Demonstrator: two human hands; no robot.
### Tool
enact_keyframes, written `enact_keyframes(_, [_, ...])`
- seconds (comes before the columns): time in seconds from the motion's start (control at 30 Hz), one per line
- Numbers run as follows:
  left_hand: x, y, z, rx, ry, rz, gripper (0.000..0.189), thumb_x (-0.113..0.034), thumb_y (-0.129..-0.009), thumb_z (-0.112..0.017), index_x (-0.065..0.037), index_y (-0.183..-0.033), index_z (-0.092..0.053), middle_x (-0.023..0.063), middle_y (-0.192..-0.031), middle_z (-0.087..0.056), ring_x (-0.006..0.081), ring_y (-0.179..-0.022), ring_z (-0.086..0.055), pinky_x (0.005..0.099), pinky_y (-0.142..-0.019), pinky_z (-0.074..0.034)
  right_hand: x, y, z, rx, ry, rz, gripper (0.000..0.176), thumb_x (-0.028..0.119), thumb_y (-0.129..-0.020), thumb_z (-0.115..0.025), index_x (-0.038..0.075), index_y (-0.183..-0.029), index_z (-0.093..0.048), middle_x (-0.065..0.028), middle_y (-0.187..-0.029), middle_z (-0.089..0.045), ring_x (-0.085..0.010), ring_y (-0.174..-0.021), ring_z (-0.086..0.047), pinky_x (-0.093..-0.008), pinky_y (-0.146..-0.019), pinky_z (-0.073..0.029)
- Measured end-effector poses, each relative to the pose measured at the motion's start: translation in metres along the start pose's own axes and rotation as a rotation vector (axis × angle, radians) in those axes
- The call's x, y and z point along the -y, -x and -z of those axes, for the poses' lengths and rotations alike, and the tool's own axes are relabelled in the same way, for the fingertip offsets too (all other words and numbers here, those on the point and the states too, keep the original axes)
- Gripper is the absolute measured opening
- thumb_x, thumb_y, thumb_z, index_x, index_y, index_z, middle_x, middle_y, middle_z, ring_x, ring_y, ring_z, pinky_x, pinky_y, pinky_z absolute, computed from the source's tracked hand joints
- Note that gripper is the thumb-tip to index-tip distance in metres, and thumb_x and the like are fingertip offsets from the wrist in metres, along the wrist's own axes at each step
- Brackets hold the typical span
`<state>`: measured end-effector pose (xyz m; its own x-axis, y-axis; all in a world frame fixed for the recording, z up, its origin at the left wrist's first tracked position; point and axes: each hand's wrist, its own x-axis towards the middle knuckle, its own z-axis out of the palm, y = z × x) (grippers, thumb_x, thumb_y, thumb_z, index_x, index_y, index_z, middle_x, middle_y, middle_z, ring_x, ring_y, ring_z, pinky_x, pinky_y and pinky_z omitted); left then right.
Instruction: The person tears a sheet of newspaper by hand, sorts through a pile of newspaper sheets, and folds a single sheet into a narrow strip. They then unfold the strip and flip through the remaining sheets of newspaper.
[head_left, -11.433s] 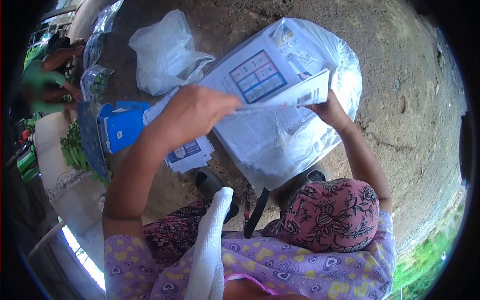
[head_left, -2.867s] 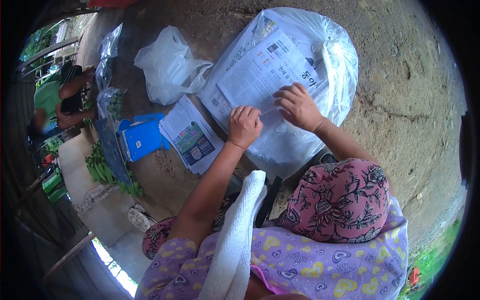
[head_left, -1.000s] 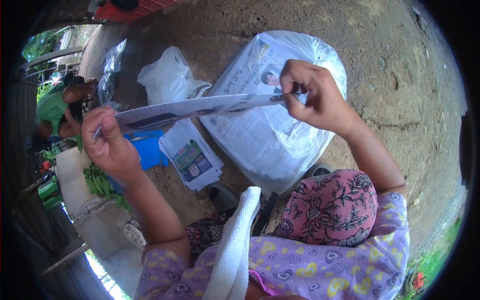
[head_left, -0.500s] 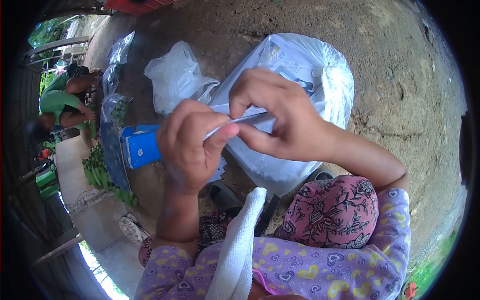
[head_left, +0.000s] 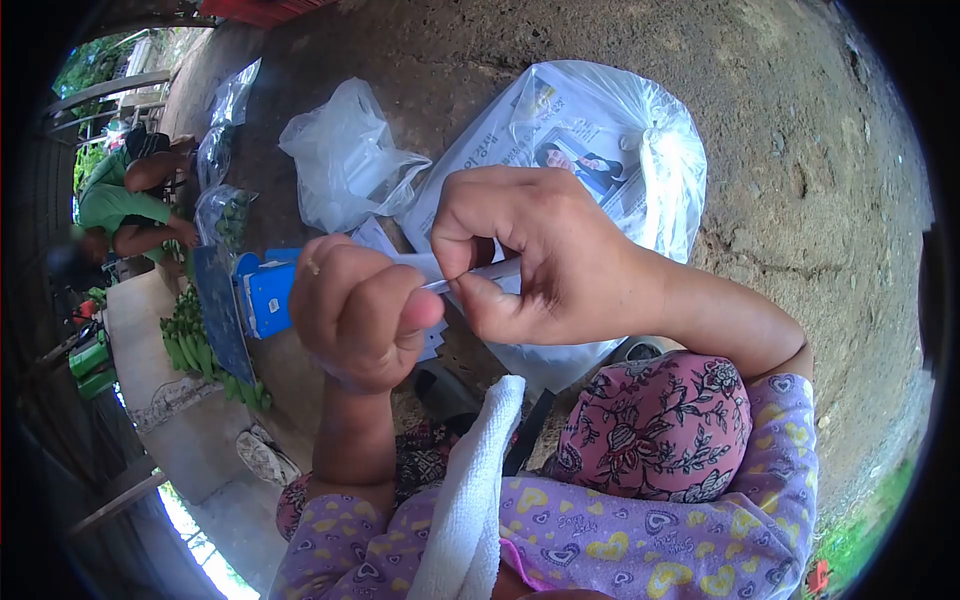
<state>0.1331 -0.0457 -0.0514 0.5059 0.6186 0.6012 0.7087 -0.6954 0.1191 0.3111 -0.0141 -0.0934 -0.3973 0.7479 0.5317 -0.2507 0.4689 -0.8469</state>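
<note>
A thin strip of white paper (head_left: 438, 286) runs between my two hands, partly hidden by the fingers. My left hand (head_left: 365, 315) is curled in a fist around its left end. The thumb and forefinger of my right hand (head_left: 540, 260) pinch it close beside the left fingers. Beneath and behind the hands lies a large clear plastic bag (head_left: 672, 165) with printed paper inside. White paper pieces (head_left: 375, 238) show below the left hand, between the bag and a blue box (head_left: 268, 300).
A crumpled clear plastic bag (head_left: 345, 155) lies on the ground ahead. At left are green bananas (head_left: 190, 340), a blue board (head_left: 222, 312) and a crouching person in green (head_left: 112, 200). A white towel (head_left: 470, 490) hangs down in front of me.
My hands have moved slightly left and down and closer together, and less of the strip shows between them. More of the printed paper in the large bag is visible.
</note>
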Motion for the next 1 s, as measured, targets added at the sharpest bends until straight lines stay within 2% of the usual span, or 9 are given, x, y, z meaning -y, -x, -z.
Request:
enact_keyframes(0.1, [0.003, -0.002, 0.006, -0.024, 0.011, -0.001, 0.031, -0.037, -0.092, -0.053, -0.009, -0.079, -0.055, 0.0032, -0.067, -0.049, 0.021, -0.055, -0.049, 0.0326, -0.05, -0.039, 0.0, 0.003, 0.004, -0.005, 0.046, 0.001, 0.011, 0.006, -0.063, -0.058, 0.003, -0.072, -0.053, -0.012, -0.067, -0.055, -0.0325, -0.065, -0.057, -0.0387, -0.059, -0.047])
enact_keyframes(0.3, [0.022, -0.012, 0.021, -0.179, -0.088, 0.023, 0.036, -0.032, -0.097, -0.044, -0.003, -0.078, -0.052, 0.009, -0.065, -0.049, 0.0224, -0.055, -0.051, 0.034, -0.052, -0.042, -0.002, 0.013, 0.024, -0.024, 0.207, -0.03, 0.011, 0.004, -0.063, -0.057, 0.003, -0.073, -0.053, -0.0119, -0.068, -0.055, -0.0318, -0.065, -0.057, -0.0384, -0.059, -0.047])
enact_keyframes(0.43, [0.043, -0.012, 0.034, -0.236, -0.149, 0.082, 0.042, -0.033, -0.098, -0.041, -0.001, -0.073, -0.05, 0.0095, -0.064, -0.05, 0.0225, -0.059, -0.051, 0.032, -0.057, -0.042, -0.005, 0.025, 0.045, 0.008, 0.288, -0.15, 0.011, 0.001, -0.064, -0.056, 0.003, -0.074, -0.052, -0.0113, -0.068, -0.054, -0.029, -0.064, -0.057, -0.0356, -0.059, -0.047])
enact_keyframes(0.57, [0.056, -0.005, 0.043, -0.257, -0.169, 0.17, 0.045, -0.034, -0.099, -0.04, 0.0, -0.071, -0.049, 0.0093, -0.065, -0.05, 0.0216, -0.062, -0.052, 0.0303, -0.06, -0.041, -0.009, 0.043, 0.066, -0.033, 0.305, -0.321, 0.007, -0.004, -0.068, -0.053, 0.001, -0.072, -0.051, -0.0079, -0.069, -0.054, -0.0163, -0.064, -0.055, -0.0301, -0.06, -0.046])
enact_keyframes(0.7, [0.056, -0.002, 0.041, -0.27, -0.218, 0.195, 0.045, -0.034, -0.099, -0.04, 0.0, -0.07, -0.049, 0.0088, -0.066, -0.051, 0.0209, -0.062, -0.052, 0.0299, -0.06, -0.04, -0.033, 0.069, 0.082, -0.113, 0.355, -0.327, 0.007, -0.004, -0.069, -0.051, 0.001, -0.074, -0.051, -0.005, -0.069, -0.054, -0.0142, -0.06, -0.05, -0.0254, -0.057, -0.045])
enact_keyframes(0.77, [0.063, 0.003, 0.051, -0.345, -0.156, 0.288, 0.042, -0.033, -0.098, -0.043, -0.001, -0.071, -0.05, 0.009, -0.067, -0.051, 0.0211, -0.062, -0.052, 0.0299, -0.059, -0.04, -0.05, 0.084, 0.11, -0.109, 0.609, -0.547, 0.006, -0.002, -0.07, -0.051, 0.001, -0.075, -0.051, -0.0041, -0.072, -0.054, -0.0134, -0.063, -0.051, -0.0237, -0.056, -0.043])
enact_keyframes(0.8, [0.064, 0.002, 0.053, -0.386, -0.126, 0.334, 0.041, -0.032, -0.097, -0.044, -0.002, -0.071, -0.051, 0.0091, -0.067, -0.051, 0.0212, -0.062, -0.052, 0.03, -0.058, -0.04, -0.049, 0.083, 0.117, -0.151, 0.503, -0.668, 0.007, 0.0, -0.07, -0.053, 0.001, -0.077, -0.052, -0.0044, -0.077, -0.055, -0.0132, -0.068, -0.052, -0.0251, -0.058, -0.043])
enact_keyframes(0.9, [0.041, -0.003, 0.038, -0.07, -0.208, 0.121, 0.035, -0.032, -0.094, -0.052, -0.004, -0.072, -0.053, 0.0086, -0.067, -0.05, 0.0224, -0.061, -0.052, 0.0313, -0.055, -0.041, -0.048, 0.072, 0.101, -0.155, 0.397, -0.357, 0.01, 0.004, -0.07, -0.057, 0.002, -0.079, -0.055, -0.0057, -0.08, -0.057, -0.0144, -0.074, -0.054, -0.0272, -0.062, -0.044])
enact_keyframes(1.0, [0.023, -0.001, 0.008, 0.035, -0.03, 0.09, 0.029, -0.03, -0.088, -0.06, -0.007, -0.071, -0.054, 0.0066, -0.066, -0.05, 0.0251, -0.058, -0.051, 0.0347, -0.052, -0.04, -0.021, 0.018, 0.047, -0.063, 0.248, -0.069, 0.016, 0.009, -0.069, -0.063, 0.001, -0.082, -0.057, -0.0081, -0.081, -0.058, -0.0186, -0.076, -0.058, -0.031, -0.066, -0.047])
